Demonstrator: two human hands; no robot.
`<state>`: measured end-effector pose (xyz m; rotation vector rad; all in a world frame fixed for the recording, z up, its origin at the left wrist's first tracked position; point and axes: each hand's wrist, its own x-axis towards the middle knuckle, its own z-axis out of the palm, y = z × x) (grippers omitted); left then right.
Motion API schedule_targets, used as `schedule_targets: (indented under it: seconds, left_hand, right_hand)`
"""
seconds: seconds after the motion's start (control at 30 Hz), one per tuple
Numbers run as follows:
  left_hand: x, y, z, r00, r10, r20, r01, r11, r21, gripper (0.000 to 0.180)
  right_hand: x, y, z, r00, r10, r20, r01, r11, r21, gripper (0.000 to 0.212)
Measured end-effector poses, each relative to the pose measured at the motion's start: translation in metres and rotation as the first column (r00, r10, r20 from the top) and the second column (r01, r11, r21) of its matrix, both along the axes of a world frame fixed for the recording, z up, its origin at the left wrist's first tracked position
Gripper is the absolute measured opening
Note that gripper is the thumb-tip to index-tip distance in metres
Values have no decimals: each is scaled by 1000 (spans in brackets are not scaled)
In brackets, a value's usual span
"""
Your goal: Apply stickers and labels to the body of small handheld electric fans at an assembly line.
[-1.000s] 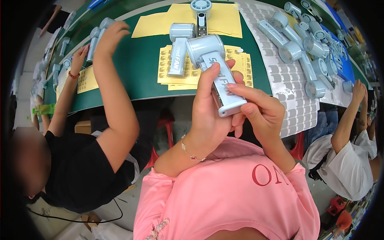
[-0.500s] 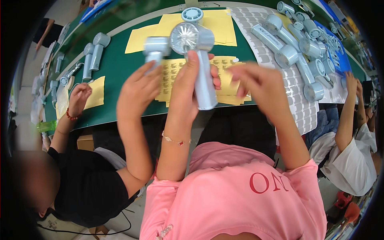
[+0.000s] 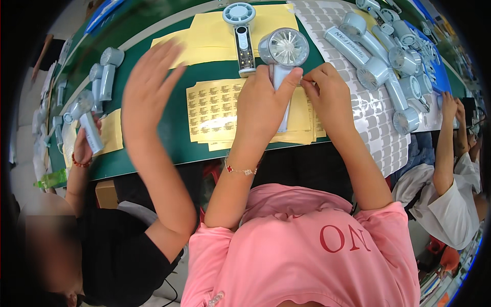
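My left hand (image 3: 262,107) is closed round the handle of a light-blue handheld fan (image 3: 284,47), its round clear-bladed head pointing up. Close beside the fan's handle, my right hand (image 3: 330,97) has its thumb and forefinger pinched together; whatever is between them is too small to make out. Beneath both hands lies a stack of yellow label sheets (image 3: 212,110) with small dark print. A second fan (image 3: 239,14) rests just beyond my left hand, with a dark strip of inner parts showing along its handle.
To the right, several fans (image 3: 372,73) lie on a grey-and-white patterned sheet (image 3: 378,115), beside a blue tray (image 3: 434,69). More yellow paper (image 3: 204,33) lies at the back. At left, a co-worker's blurred hand (image 3: 148,92) is raised; their other holds a fan (image 3: 91,132).
My left hand has moved right with the fan and turned it. My right hand has come in beside its handle, fingers now pinched. The co-worker's nearer hand no longer holds a fan; their other one does.
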<state>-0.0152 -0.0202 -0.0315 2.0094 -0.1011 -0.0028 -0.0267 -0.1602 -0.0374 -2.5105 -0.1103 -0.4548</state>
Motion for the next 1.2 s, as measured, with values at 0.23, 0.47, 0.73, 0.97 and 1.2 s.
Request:
schedule_targets:
  seconds: [0.23, 0.47, 0.73, 0.97, 1.2]
  left_hand:
    - [-4, 3, -1, 1000, -11, 10, 12, 1000, -24, 59]
    - [-12, 1, 4, 999, -4, 35, 3, 1000, 28, 56]
    - [-9, -2, 8, 997, -4, 79, -6, 992, 126, 56]
    - [4, -5, 9, 999, -52, -16, 52, 998, 31, 59]
    - [6, -3, 11, 981, -47, -190, 57, 997, 46, 57]
  right_hand:
    - [-8, -11, 13, 990, 118, -77, -100, 973, 211, 6]
    - [5, -18, 9, 940, 91, -329, 46, 922, 385, 10]
    - [6, -11, 7, 968, 71, -241, -26, 982, 188, 14]
    - [2, -7, -5, 994, 107, -32, -106, 994, 26, 12]
    - [-24, -14, 20, 964, 225, -139, -203, 967, 154, 10]
